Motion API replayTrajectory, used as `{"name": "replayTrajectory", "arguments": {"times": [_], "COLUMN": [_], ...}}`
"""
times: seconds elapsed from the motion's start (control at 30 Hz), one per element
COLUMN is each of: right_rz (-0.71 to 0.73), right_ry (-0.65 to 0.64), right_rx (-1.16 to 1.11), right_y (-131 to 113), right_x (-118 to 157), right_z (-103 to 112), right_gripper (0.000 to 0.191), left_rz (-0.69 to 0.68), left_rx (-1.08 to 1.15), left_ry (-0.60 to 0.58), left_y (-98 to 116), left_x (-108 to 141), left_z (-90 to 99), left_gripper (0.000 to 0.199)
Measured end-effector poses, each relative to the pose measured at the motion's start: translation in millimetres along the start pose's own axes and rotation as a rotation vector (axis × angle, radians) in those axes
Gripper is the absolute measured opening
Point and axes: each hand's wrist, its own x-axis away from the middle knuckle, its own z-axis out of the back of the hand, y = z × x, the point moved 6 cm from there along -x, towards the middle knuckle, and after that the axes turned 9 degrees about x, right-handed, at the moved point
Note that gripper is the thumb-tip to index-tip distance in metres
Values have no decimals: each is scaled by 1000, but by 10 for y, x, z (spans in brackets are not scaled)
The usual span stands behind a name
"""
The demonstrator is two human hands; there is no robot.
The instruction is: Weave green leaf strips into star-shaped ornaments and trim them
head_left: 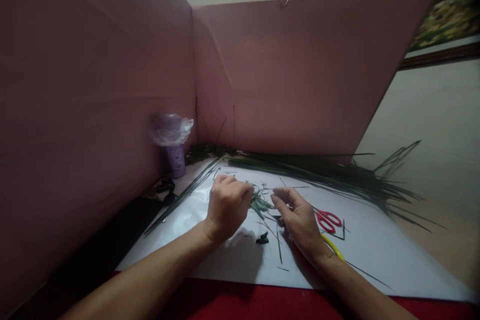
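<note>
My left hand [229, 206] is closed, with its fingertips at a small bundle of narrow green leaf strips [260, 205] that fans out to the right. Facing it, my right hand [300, 217] has its thumb and forefinger tips close together in a pinch; anything between them is too thin to make out. Both hands are just above a white sheet [240, 260]. Below the bundle lies a small dark green folded piece [262, 238]. Red-handled scissors [328, 221] rest right beside my right hand, their blades partly hidden by it. A yellow curved handle [333, 246] shows by my right wrist.
Long dark green leaves [300, 166] lie across the back, and more run down the left edge. A purple tumbler [175, 157] with clear plastic around its top stands back left. Pink panels [292, 75] enclose the left and back. Cut scraps dot the sheet.
</note>
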Motion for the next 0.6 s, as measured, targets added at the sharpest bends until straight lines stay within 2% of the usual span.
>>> {"name": "replayTrajectory", "arguments": {"times": [0.07,0.13,0.23,0.3,0.47,0.6], "right_rz": [75,150,278,336,294,324], "right_ry": [-21,-95,-207,-234,-236,-227], "right_rx": [66,150,240,265,243,240], "right_y": [-56,-110,-184,-208,-161,-198], "right_x": [17,45,92,105,79,108], "right_z": [-22,-79,-159,-181,-193,-194], "right_gripper": [27,28,17,16,18,14], "left_rz": [-42,-82,-124,-141,-153,-176], "left_rx": [80,154,239,275,323,381], "left_ry": [-18,-35,-28,-24,-15,-13], "left_y": [53,106,161,182,215,261], "left_x": [0,0,-2,-5,-7,11], "left_z": [-2,-1,19,32,52,58], "left_gripper": [15,14,12,11,12,13]}}
